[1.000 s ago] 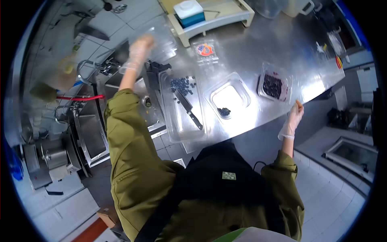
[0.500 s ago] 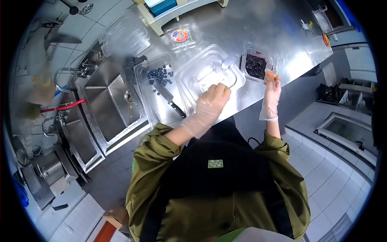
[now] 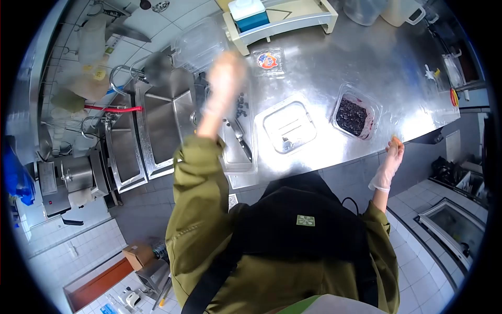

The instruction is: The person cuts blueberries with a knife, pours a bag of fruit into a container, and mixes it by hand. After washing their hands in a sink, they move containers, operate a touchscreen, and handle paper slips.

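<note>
My left hand [image 3: 225, 78], in a clear glove and blurred by motion, is raised over the far end of a clear tray [image 3: 253, 154]. That tray holds blueberries [image 3: 241, 104] and a black-handled knife [image 3: 239, 140]. Whether the hand holds anything cannot be made out. My right hand [image 3: 388, 165], also gloved, is by the table's front edge with its fingertips pinched together; anything between them is too small to name. Left of it sits a clear container [image 3: 374, 125] with dark purple fruit [image 3: 351, 116]. A square clear plastic lid or container [image 3: 288, 124] lies between that and the tray.
Two steel sinks [image 3: 170, 123] adjoin the table on the left. Stacked clear plastic containers [image 3: 201, 44] stand behind my left hand. A labelled clear box [image 3: 268, 61] lies near a cream stand [image 3: 293, 26]. Pitchers [image 3: 400, 11] are at the back.
My left hand has moved from the square clear plastic piece to the upper left, above the blueberry tray. My right hand has drawn away from the dark fruit container. The view has shifted.
</note>
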The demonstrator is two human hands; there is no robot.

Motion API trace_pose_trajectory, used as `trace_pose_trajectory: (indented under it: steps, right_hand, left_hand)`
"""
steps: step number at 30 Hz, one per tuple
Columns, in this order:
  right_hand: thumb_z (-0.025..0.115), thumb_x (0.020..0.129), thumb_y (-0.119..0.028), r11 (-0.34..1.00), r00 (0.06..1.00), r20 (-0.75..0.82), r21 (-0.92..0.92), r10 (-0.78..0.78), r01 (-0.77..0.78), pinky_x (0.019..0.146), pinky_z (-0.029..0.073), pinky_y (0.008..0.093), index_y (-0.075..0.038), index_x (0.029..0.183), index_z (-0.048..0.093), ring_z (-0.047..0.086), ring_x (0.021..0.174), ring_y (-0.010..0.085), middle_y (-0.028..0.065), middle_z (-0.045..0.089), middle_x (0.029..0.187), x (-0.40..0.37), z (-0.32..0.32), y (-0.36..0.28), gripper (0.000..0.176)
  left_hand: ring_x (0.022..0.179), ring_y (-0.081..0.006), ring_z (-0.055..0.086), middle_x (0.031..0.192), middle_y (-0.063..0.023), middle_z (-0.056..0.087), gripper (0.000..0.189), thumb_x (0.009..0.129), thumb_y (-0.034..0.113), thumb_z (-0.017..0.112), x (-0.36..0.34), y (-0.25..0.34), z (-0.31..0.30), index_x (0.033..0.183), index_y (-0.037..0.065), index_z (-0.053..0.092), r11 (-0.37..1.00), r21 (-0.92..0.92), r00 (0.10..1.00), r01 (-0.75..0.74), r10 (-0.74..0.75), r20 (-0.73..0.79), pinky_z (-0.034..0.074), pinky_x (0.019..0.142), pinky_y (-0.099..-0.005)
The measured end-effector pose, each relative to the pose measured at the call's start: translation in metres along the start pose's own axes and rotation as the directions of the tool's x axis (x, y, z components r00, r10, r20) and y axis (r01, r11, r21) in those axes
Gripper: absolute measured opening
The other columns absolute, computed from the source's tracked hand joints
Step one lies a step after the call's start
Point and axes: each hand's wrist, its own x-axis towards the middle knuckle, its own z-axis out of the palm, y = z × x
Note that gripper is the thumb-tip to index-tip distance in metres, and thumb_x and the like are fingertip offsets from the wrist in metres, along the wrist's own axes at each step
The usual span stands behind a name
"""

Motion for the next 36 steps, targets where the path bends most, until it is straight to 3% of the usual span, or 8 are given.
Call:
trace_pose_trajectory:
  steps: [2,6,7,10,14,22,31,36]
  right_hand:
    - [0.053,0.086,-0.022,0.999,0.999,0.009,-0.024,0.044,-0.043,0.067,0.035,0.019,-0.008,0.096,0.056,0.044,0.075,0.0061,-0.0024,0.05,0.084,0.002,-0.013,0.005,0.018]
    - [0.052,0.086,-0.023,0.996,0.999,-0.008,-0.079,0.034,-0.035,0.066,0.035,0.0186,-0.008,0.096,0.057,0.042,0.07,0.0052,-0.0039,0.049,0.08,0.003,-0.033,0.012,0.018]
    - [0.052,0.086,-0.023,0.995,0.999,-0.011,-0.093,0.046,-0.047,0.066,0.035,0.0185,-0.008,0.095,0.057,0.042,0.07,0.0052,-0.0041,0.049,0.08,-0.001,-0.035,0.013,0.018]
    - [0.054,0.084,-0.021,0.981,0.992,-0.023,-0.151,0.121,-0.123,0.066,0.037,0.0203,-0.007,0.093,0.058,0.044,0.07,0.0065,-0.0016,0.052,0.079,-0.006,-0.032,0.005,0.017]
    - [0.051,0.086,-0.023,0.977,0.98,0.041,-0.092,0.195,-0.191,0.068,0.04,0.0232,-0.008,0.095,0.058,0.05,0.076,0.0092,-0.0001,0.055,0.085,0.004,-0.027,0.025,0.019]
    - [0.048,0.087,-0.025,0.943,0.938,0.108,0.009,0.33,-0.333,0.073,0.04,0.0246,-0.007,0.095,0.057,0.05,0.081,0.0102,-0.0005,0.054,0.09,0.012,-0.007,0.006,0.022]
    - [0.046,0.084,-0.031,0.932,0.916,0.174,-0.037,0.361,-0.361,0.075,0.04,0.0264,-0.006,0.099,0.055,0.05,0.082,0.0114,0.0013,0.054,0.092,0.029,-0.036,0.003,0.03]
    - [0.051,0.081,-0.036,0.913,0.837,0.368,-0.211,0.404,-0.348,0.073,0.039,0.0253,-0.003,0.103,0.053,0.049,0.082,0.0118,0.003,0.053,0.091,0.043,0.005,-0.01,0.039]
  left_hand:
    - [0.089,-0.0292,0.058,0.099,-0.0111,0.058,0.04,0.073,0.027,0.064,0.047,-0.074,0.011,0.109,0.013,0.054,0.89,0.456,0.974,-0.005,0.109,-0.201,0.048,0.07,-0.0377]
    - [0.072,-0.0264,0.063,0.078,-0.0064,0.06,0.013,0.07,0.022,0.064,0.076,-0.133,0.022,0.077,0.014,0.057,0.823,0.534,0.977,-0.193,0.209,0.031,0.051,0.059,-0.0358]
    - [0.09,-0.0296,0.059,0.096,-0.0102,0.059,0.026,0.076,0.028,0.061,0.078,-0.131,0.01,0.095,0.012,0.055,0.874,0.456,0.977,-0.165,0.082,0.196,0.048,0.072,-0.0421]
    - [0.08,-0.0308,0.06,0.087,-0.0109,0.062,0.016,0.081,0.024,0.054,0.085,-0.149,-0.003,0.087,0.011,0.06,0.891,0.384,0.96,-0.243,0.277,-0.036,0.049,0.064,-0.0414]
    - [0.073,-0.0277,0.057,0.08,-0.0096,0.057,0.005,0.079,0.01,0.059,0.075,-0.026,-0.06,0.083,0.007,0.058,0.97,0.025,0.897,-0.24,0.232,-0.376,0.047,0.062,-0.0362]
    - [0.068,-0.0152,0.049,0.073,-0.0001,0.045,0.011,0.067,0.014,0.056,-0.048,0.254,0.021,0.076,0.012,0.049,0.528,-0.213,0.567,-0.822,0.725,-0.391,0.044,0.056,-0.0259]
    - [0.079,-0.0138,0.05,0.077,0.0014,0.046,0.013,0.069,0.018,0.06,-0.124,0.276,0.092,0.077,0.012,0.053,0.669,-0.339,0.691,-0.661,0.719,0.071,0.045,0.058,-0.0256]
    - [0.096,-0.0209,0.053,0.095,-0.0027,0.055,0.018,0.072,0.01,0.056,-0.118,0.266,0.098,0.09,0.011,0.057,0.632,-0.506,0.687,-0.587,0.719,0.101,0.041,0.085,-0.0352]
